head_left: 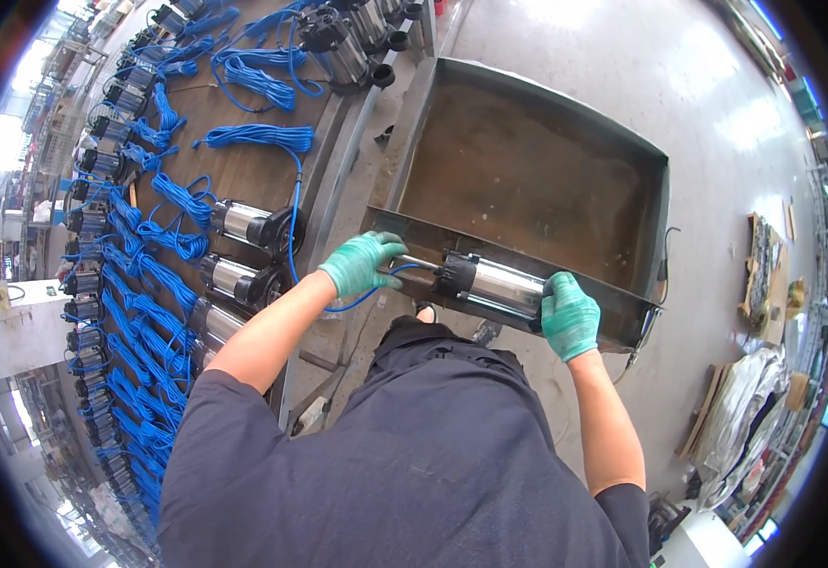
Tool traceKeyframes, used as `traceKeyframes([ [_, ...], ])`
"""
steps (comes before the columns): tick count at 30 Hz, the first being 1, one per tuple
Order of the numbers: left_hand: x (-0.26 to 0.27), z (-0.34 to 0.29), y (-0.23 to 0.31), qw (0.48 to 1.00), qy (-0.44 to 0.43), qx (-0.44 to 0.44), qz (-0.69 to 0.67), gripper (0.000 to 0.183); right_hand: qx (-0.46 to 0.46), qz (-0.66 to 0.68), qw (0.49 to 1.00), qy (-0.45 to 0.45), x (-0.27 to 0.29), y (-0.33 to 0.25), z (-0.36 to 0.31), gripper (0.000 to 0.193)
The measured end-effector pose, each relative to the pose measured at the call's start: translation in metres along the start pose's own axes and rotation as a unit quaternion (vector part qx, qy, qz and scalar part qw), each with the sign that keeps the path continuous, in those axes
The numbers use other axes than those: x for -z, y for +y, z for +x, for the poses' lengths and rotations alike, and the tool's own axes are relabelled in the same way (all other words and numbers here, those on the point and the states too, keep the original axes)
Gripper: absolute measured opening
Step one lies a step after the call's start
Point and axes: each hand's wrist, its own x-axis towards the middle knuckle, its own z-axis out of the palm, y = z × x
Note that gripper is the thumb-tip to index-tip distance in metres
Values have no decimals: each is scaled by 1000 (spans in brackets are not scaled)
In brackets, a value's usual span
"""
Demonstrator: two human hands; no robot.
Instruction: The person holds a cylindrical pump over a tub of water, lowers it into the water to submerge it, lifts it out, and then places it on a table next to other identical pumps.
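A silver cylindrical pump (506, 287) with a black end lies sideways on the near ledge of a metal water tank (527, 76). My right hand (569, 316), in a green glove, grips the pump's right end. At its left end a slim metal rod (419, 261) meets the black part. My left hand (362, 262), gloved alike, has its fingers curled at the rod's outer end; whatever handle it may have is hidden. A blue cable (355, 304) runs from the pump's black end, below my left hand, toward the left.
On the left, a long bench (215, 99) bears several similar pumps (248, 224) and coiled blue cables (260, 138). Brown liquid (527, 161) stands in the tank. Wooden boards (764, 275) and a pale plastic sheet (740, 417) lie on the floor at the right.
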Motion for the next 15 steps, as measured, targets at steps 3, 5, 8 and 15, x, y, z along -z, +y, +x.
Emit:
traceKeyframes([
  [3,-7,-1,-20,998,4,-53,21,53,15,9,1000,0,4,-5,1,23],
  [5,-7,2,-23,996,26,-80,26,46,3,18,1000,21,3,-6,2,18],
  [8,-6,10,-23,937,-81,115,-319,44,9,17,1000,22,3,-5,3,19],
  [15,-21,24,-14,752,-130,397,-510,49,-2,28,1000,14,4,-5,3,19],
])
